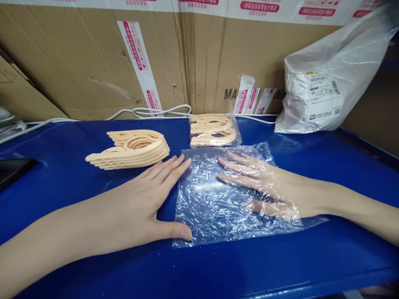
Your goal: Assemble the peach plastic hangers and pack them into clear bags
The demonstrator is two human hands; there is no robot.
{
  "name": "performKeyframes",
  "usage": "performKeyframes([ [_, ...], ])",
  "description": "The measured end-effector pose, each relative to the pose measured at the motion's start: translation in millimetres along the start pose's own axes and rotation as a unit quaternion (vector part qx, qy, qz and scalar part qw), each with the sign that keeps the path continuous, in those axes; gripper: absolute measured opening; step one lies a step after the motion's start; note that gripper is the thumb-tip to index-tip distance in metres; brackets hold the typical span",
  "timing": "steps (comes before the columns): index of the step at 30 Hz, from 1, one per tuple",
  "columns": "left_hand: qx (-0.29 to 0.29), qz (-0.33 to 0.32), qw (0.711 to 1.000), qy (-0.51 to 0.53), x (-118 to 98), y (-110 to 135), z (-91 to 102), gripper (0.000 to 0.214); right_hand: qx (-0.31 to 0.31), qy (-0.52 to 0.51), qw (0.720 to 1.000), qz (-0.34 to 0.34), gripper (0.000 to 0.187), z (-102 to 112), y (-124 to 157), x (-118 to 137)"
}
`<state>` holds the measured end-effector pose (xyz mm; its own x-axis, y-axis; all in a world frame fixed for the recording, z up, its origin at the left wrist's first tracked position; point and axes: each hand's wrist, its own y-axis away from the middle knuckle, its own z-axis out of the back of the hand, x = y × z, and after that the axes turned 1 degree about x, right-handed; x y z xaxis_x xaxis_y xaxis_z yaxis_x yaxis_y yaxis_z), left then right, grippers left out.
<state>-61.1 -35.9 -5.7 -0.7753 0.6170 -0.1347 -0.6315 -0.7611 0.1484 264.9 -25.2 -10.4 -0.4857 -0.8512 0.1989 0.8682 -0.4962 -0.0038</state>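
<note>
A clear, crinkled plastic bag [212,203] lies flat on the blue table. My right hand [264,182] is inside the bag from its right side, fingers spread and pointing left under the film. Along the bag's left edge rests my left hand [152,199], fingers stretched out, with the thumb and fingertips touching the film. Just beyond my left hand sits a stack of cream-coloured folding hangers [131,151], apart from any bag. Behind the clear bag are more such hangers [213,128], packed in a transparent bag.
Large cardboard boxes [205,58] stand along the back of the blue table [205,270]. A white cable [162,111] runs in front of them. At the back right stands a white plastic parcel [324,83] with a label. A dark object [15,170] lies at the left edge.
</note>
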Motion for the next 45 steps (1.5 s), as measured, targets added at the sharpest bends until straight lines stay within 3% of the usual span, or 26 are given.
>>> performKeyframes([
  [3, -0.003, -0.002, 1.000, 0.015, 4.0, 0.4, -1.1, 0.119, -0.023, 0.010, 0.999, 0.037, 0.059, 1.6, -9.3, 1.5],
  [7, -0.011, 0.001, 0.999, 0.034, 7.5, -1.8, -3.3, 0.126, -0.036, 0.004, 0.997, 0.069, 0.064, -1.3, -32.5, 1.3],
  [13, -0.004, 0.026, 0.999, 0.041, 8.3, -4.3, -5.8, 0.137, -0.059, 0.054, 0.992, 0.099, 0.056, -6.6, -64.0, -5.6],
  [22, -0.022, 0.018, 0.999, 0.042, 6.5, -6.1, -9.7, 0.140, -0.021, -0.025, 0.993, 0.116, 0.062, -5.1, -78.4, -9.1],
  [31, -0.040, 0.001, 0.998, 0.044, 10.9, -1.9, -14.7, 0.140, -0.035, 0.031, 0.992, 0.116, 0.068, -7.0, -82.1, -5.8],
  [36, -0.010, 0.007, 1.000, 0.024, 9.3, -0.2, -11.4, 0.127, -0.041, 0.038, 0.996, 0.074, 0.064, -5.3, -67.7, -0.6],
  [41, -0.035, 0.025, 0.999, 0.008, 0.1, -1.5, -7.8, 0.082, 0.026, -0.010, 1.000, 0.003, 0.064, 14.6, -21.4, -1.6],
  [45, -0.060, 0.009, 0.998, 0.006, -5.7, -3.5, -8.3, 0.077, 0.040, -0.025, 0.996, -0.071, 0.077, 19.1, 11.0, -10.6],
])
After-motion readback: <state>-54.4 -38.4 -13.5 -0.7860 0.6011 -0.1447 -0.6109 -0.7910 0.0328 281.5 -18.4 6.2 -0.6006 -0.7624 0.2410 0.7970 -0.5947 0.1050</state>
